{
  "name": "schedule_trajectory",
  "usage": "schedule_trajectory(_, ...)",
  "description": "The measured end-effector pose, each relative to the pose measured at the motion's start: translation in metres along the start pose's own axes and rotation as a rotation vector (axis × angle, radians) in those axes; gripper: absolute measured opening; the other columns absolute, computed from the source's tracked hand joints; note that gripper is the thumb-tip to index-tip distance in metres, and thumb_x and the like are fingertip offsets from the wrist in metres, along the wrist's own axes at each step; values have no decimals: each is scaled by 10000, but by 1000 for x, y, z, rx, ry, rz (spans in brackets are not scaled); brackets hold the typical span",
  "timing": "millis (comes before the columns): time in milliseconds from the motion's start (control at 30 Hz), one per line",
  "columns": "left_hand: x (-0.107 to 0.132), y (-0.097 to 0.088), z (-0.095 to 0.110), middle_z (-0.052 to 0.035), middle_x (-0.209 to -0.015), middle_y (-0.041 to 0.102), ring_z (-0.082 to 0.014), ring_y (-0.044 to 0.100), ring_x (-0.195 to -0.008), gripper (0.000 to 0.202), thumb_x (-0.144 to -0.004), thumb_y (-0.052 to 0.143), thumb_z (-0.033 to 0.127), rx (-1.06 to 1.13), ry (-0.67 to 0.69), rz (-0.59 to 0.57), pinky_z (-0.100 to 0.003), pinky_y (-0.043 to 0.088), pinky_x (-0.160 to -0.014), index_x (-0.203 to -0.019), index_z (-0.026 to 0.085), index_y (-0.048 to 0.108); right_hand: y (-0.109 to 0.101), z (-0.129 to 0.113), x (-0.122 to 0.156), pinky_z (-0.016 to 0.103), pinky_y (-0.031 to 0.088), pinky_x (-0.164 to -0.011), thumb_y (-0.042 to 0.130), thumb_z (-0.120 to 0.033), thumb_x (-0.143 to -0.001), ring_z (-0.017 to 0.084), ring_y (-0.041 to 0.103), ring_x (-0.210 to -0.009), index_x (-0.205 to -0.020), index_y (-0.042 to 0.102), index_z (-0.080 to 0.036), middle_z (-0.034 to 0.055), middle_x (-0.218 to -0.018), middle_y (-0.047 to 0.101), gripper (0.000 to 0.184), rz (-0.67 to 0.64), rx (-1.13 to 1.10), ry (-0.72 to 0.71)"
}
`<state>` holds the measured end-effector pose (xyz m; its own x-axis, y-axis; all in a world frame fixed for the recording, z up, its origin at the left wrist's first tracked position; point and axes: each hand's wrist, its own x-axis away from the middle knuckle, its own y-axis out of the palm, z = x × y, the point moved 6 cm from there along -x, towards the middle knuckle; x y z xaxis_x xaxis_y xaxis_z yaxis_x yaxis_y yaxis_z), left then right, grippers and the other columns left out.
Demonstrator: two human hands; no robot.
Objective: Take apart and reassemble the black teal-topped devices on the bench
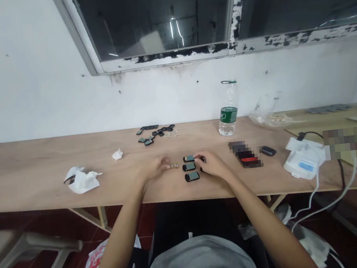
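Note:
Three small black oval cases point(189, 167) with grey-green flat faces lie in a column on the wooden table. My right hand point(210, 163) is curled at the right end of the topmost case point(188, 158), its fingertips on that end. To the left of the column, my left hand point(160, 165) rests low over the table with its fingers drawn together. Small gold-coloured metal pieces point(175, 165) lie right at its fingertips. Whatever sits between the left fingers is too small to make out.
Toward the wall lie more black cases point(148, 141) and small white bits point(171, 132). A water bottle point(228, 115), a phone point(247, 156), a dark oval object point(268, 151) and a white device with cables point(304, 158) are on the right. Crumpled tissues point(83, 180) lie left.

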<state>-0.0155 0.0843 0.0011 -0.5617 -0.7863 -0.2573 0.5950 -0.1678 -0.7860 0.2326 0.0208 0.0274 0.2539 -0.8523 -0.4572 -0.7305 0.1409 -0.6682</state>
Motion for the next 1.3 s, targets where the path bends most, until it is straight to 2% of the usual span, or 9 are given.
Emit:
schedule_trajectory(167, 3, -12, 7, -99, -1053, 727, -246, 683, -965, 289, -926, 471, 325, -84, 64, 87, -402, 559, -862, -1124, 184, 626, -11, 33, 1, 359, 453, -1020, 447, 45, -792, 237, 635, -1108, -1124, 736, -184, 108, -1180, 712, 496, -14, 76, 30)
schedule_trajectory(267, 4, -14, 9, -95, -1052, 731, -244, 691, -957, 283, -930, 464, 317, -130, 69, 95, -400, 561, -876, -1108, 184, 638, -9, 50, 4, 376, 417, -1074, 458, 69, -762, 246, 603, -1199, -1196, 710, -190, 109, -1294, 674, 565, -96, 123, 42)
schedule_trajectory(433, 1, -8, 6, -104, -1065, 727, -244, 689, -967, 262, -929, 469, 311, -130, 97, 64, -405, 563, -880, -1066, 183, 651, -14, 56, 5, 351, 455, -977, 464, -33, -861, 263, 643, -1096, -1096, 729, -151, 149, -1183, 714, 374, -83, 225, 86)
schedule_trajectory(633, 0, -9, 6, -106, -1082, 715, -241, 670, -997, 268, -936, 445, 280, -148, 98, 91, -414, 549, -921, -1063, 179, 658, -24, 66, 8, 292, 439, -818, 552, -67, -814, 242, 653, -916, -891, 706, -164, 125, -966, 743, 197, -35, 300, 211)
schedule_trajectory(733, 1, -12, 13, -105, -1112, 697, -235, 664, -1018, 277, -939, 428, 242, -158, 119, 97, -398, 543, -931, -1090, 182, 653, -27, 74, 9, 292, 426, -803, 605, -135, -828, 232, 642, -889, -878, 669, -171, 109, -930, 725, 88, -30, 304, 238)
schedule_trajectory(867, 2, -15, 21, -104, -1106, 685, -231, 665, -997, 274, -951, 432, 242, -171, 138, 109, -381, 541, -918, -1105, 173, 648, -34, 79, 8, 288, 433, -813, 685, -128, -749, 232, 634, -945, -997, 635, -160, 115, -1044, 703, 255, 17, 270, 249)
schedule_trajectory(967, 2, -16, 28, -88, -1070, 682, -203, 667, -884, 246, -954, 477, 272, -168, 136, 111, -342, 555, -843, -1104, 180, 651, -41, 71, 7, 295, 452, -813, 674, -120, -733, 236, 644, -929, -996, 657, -147, 115, -1021, 715, 265, 59, 220, 249)
schedule_trajectory(1067, 2, -17, 41, -84, -1047, 675, -190, 658, -829, 238, -968, 483, 297, -180, 162, 110, -325, 555, -793, -1067, 180, 665, -52, 47, 6, 320, 473, -807, 636, -173, -782, 243, 656, -885, -961, 710, -156, 104, -980, 739, 195, 133, 146, 164)
schedule_trajectory(1300, 10, -17, 107, -78, -1034, 695, -198, 676, -893, 266, -1009, 447, 277, -186, 282, 128, -310, 551, -787, -1061, 185, 691, -51, -7, 8, 351, 531, -719, 685, -383, -842, 244, 676, -784, -1136, 762, -204, 87, -1018, 774, 352, 96, -202, 100)
